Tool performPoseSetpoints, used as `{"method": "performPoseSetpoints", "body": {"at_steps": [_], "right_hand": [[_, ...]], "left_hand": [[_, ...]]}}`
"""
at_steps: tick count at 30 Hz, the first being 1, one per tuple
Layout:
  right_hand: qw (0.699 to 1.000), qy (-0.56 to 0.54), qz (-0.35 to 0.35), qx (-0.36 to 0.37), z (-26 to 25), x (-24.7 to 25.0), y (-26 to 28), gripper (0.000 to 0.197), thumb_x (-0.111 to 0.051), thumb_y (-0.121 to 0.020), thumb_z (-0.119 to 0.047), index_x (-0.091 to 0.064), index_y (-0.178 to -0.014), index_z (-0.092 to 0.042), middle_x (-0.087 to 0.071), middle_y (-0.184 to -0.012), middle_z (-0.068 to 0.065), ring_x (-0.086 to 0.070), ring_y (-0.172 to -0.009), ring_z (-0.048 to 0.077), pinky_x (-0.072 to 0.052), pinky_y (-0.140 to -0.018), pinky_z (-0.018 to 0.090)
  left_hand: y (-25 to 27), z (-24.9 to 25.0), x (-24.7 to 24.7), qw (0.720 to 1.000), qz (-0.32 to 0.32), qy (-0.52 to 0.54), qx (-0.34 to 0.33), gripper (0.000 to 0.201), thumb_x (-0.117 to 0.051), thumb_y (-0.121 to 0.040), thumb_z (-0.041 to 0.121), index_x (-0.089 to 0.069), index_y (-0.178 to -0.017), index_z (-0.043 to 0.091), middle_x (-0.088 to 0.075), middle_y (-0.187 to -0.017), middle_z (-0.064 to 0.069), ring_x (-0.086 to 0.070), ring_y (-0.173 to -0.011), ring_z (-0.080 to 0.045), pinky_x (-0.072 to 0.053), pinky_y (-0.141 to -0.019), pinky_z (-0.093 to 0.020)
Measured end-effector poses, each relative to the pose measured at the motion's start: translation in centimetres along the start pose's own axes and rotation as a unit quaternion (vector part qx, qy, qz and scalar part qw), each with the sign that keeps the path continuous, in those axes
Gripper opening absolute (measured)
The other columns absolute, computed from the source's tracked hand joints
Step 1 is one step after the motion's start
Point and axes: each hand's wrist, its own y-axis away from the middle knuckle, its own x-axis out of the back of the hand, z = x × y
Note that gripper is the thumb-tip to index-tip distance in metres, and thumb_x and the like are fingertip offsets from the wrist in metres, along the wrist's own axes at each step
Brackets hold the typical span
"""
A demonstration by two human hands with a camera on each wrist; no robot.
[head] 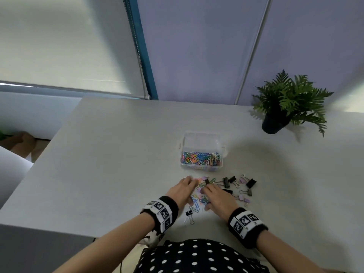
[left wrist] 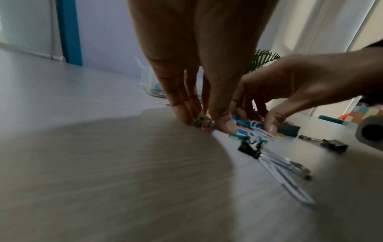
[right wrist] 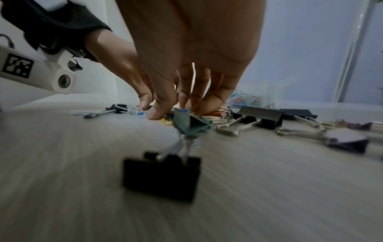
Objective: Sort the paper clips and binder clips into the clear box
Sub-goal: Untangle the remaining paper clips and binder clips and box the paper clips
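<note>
Directly under both hands (head: 199, 193), paper clips (head: 197, 201)

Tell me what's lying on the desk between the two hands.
Loose coloured paper clips, in the head view, between the left hand and right hand.

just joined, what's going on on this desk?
A person is sorting clips. Both hands, left hand and right hand, are down on the pile of loose paper clips on the table, fingertips gathering them. The clear box behind the pile already holds many coloured paper clips. The binder clips lie scattered on the table, mostly to the right, none visible in the box. A potted plant stands at the far right.
</note>
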Motion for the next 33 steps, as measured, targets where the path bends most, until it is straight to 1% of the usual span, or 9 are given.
{"method": "performPoseSetpoints", "body": {"at_steps": [4,8,11,15,18,22,28,31,33], "right_hand": [[0.998,-0.027,0.058,-0.007,0.5,-0.1,-0.8,0.029,-0.066,-0.076,-0.014,-0.055,-0.102,-0.008,-0.057,-0.111,0.009,-0.053,-0.103,0.027,-0.041,-0.079,0.036],[0.995,-0.047,0.091,0.003,0.7,-0.5,-0.9,0.013,-0.067,-0.074,-0.01,-0.057,-0.083,-0.009,-0.062,-0.092,0.011,-0.059,-0.09,0.029,-0.044,-0.067,0.036],[0.995,-0.075,0.069,-0.024,1.0,0.0,-0.9,0.011,-0.061,-0.081,-0.017,-0.058,-0.09,-0.011,-0.06,-0.099,0.006,-0.053,-0.094,0.022,-0.043,-0.074,0.035],[0.971,-0.208,0.093,-0.065,1.7,0.8,-0.8,0.01,-0.068,-0.077,-0.013,-0.064,-0.086,-0.01,-0.061,-0.086,0.0,-0.054,-0.08,0.014,-0.043,-0.073,0.024],[0.937,-0.321,0.114,-0.075,1.9,1.5,-0.5,0.011,-0.069,-0.075,-0.003,-0.068,-0.084,-0.008,-0.064,-0.078,-0.002,-0.059,-0.068,0.0,-0.043,-0.067,0.006],[0.896,-0.414,0.131,-0.092,2.2,2.0,-0.5,0.015,-0.071,-0.073,-0.001,-0.069,-0.082,-0.013,-0.065,-0.075,-0.006,-0.058,-0.064,-0.013,-0.044,-0.062,0.004],[0.88,-0.444,0.126,-0.112,2.7,1.2,-0.5,0.016,-0.072,-0.073,-0.004,-0.068,-0.083,-0.016,-0.068,-0.081,-0.003,-0.063,-0.076,0.007,-0.05,-0.066,0.011],[0.859,-0.481,0.126,-0.121,2.7,1.4,-0.4,0.017,-0.07,-0.073,0.002,-0.067,-0.082,-0.013,-0.067,-0.077,0.001,-0.064,-0.068,0.009,-0.05,-0.059,0.011],[0.847,-0.498,0.137,-0.126,2.8,2.1,-0.7,0.018,-0.07,-0.074,0.003,-0.066,-0.082,-0.012,-0.067,-0.075,0.002,-0.063,-0.062,0.002,-0.048,-0.056,0.009]], "left_hand": [[-1.2,0.5,0.7,1.0,-0.003,-0.013,0.0,0.042,-0.055,-0.084,0.001,-0.047,-0.124,0.014,-0.053,-0.117,-0.005,-0.062,-0.089,-0.021,-0.055,-0.083,-0.036],[-1.2,0.6,0.9,0.999,-0.039,0.023,0.024,0.033,-0.036,-0.098,0.019,-0.049,-0.128,0.017,-0.056,-0.123,-0.007,-0.059,-0.104,-0.029,-0.049,-0.087,-0.036],[-0.9,0.5,0.7,0.998,-0.052,0.048,0.003,0.025,-0.035,-0.098,0.019,-0.058,-0.105,0.02,-0.057,-0.089,0.01,-0.052,-0.085,-0.02,-0.048,-0.084,-0.039],[-0.9,0.2,1.0,0.998,-0.064,0.008,-0.002,0.01,-0.045,-0.087,0.004,-0.052,-0.089,0.011,-0.055,-0.093,-0.007,-0.055,-0.078,-0.024,-0.05,-0.073,-0.033],[-1.0,-0.2,1.5,0.998,-0.065,0.006,-0.007,0.009,-0.047,-0.081,0.001,-0.052,-0.082,0.009,-0.048,-0.086,-0.003,-0.051,-0.075,-0.023,-0.047,-0.074,-0.034],[-1.5,-1.2,2.5,0.998,-0.042,0.044,0.015,0.012,-0.055,-0.084,0.005,-0.063,-0.092,0.003,-0.05,-0.089,-0.002,-0.052,-0.081,-0.017,-0.04,-0.077,-0.017],[-1.1,-1.1,4.2,0.995,-0.012,0.091,0.038,0.024,-0.06,-0.087,0.015,-0.061,-0.109,0.005,-0.062,-0.104,-0.009,-0.06,-0.095,-0.021,-0.04,-0.081,-0.013],[-0.7,0.6,4.2,0.993,-0.05,0.108,0.016,0.024,-0.053,-0.09,0.006,-0.058,-0.11,-0.006,-0.05,-0.083,0.012,-0.058,-0.078,-0.01,-0.044,-0.072,-0.018],[-0.3,1.4,3.4,0.996,-0.064,0.062,-0.028,0.027,-0.047,-0.092,0.004,-0.053,-0.116,-0.008,-0.047,-0.076,0.013,-0.054,-0.057,0.007,-0.047,-0.057,-0.017]]}}
